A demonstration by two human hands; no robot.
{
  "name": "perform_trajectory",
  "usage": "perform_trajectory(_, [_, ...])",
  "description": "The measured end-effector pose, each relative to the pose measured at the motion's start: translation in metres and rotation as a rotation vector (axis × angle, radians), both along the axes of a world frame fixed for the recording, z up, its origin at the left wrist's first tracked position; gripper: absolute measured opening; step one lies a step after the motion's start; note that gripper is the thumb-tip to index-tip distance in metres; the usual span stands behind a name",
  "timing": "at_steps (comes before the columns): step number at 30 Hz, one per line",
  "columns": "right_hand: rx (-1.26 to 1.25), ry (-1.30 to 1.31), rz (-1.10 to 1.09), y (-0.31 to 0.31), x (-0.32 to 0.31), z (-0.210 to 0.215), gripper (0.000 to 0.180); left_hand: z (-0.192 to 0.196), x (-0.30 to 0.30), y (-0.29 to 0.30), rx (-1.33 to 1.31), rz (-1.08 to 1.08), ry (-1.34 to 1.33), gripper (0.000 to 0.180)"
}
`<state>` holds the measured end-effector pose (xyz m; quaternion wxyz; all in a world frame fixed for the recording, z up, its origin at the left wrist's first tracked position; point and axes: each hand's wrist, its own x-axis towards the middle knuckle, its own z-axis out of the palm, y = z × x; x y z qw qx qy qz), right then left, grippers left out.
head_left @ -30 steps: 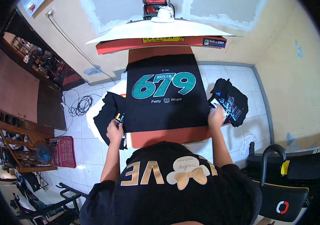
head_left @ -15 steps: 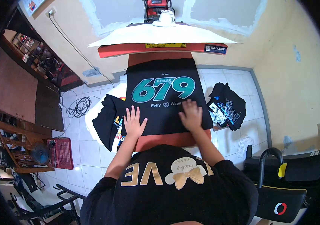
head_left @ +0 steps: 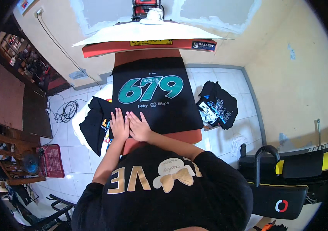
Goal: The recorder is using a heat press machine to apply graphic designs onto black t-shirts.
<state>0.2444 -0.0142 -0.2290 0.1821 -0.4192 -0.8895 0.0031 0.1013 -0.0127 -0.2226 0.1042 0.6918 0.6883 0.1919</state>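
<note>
A black T-shirt with large teal numerals lies spread on the reddish-brown bed of a heat press. My left hand rests flat on the shirt's near left part, fingers stretched forward. Right beside it, my right hand also lies flat, its fingers pointing forward and left. Neither hand grips anything. Beyond the shirt, the red upper part of the press stands raised, with a white sheet over it.
Folded dark printed shirts lie right of the press; another black printed shirt lies on white cloth at left. A coiled black cable and red crate are on the tiled floor. A padded black bench stands at lower right.
My right hand has slid left and nearer to me across the shirt, and is now beside my left. The whole view has shifted, so things appear further left.
</note>
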Motion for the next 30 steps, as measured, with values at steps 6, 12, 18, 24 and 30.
perform_trajectory(6, [-0.103, 0.004, -0.509, 0.013, 0.093, 0.032, 0.075, 0.015, 0.007, -0.004, -0.101, 0.074, 0.110, 0.068])
perform_trajectory(12, [-0.233, -0.064, -0.966, -0.006, 0.204, 0.002, 0.085, 0.011, -0.004, -0.005, -0.182, 0.178, -0.133, 0.080])
perform_trajectory(18, [-0.400, 0.189, -0.971, 0.001, 0.217, 0.000, 0.088, 0.004, -0.009, -0.004, -0.152, 0.207, -0.153, 0.080])
perform_trajectory(24, [-0.643, 0.347, -1.189, 0.015, 0.220, 0.019, 0.084, -0.001, -0.024, -0.001, -0.268, 0.232, -0.383, 0.074])
perform_trajectory(30, [-0.141, -0.129, -0.858, 0.021, 0.133, 0.014, 0.078, -0.021, -0.031, -0.002, -0.133, 0.338, -0.585, 0.056])
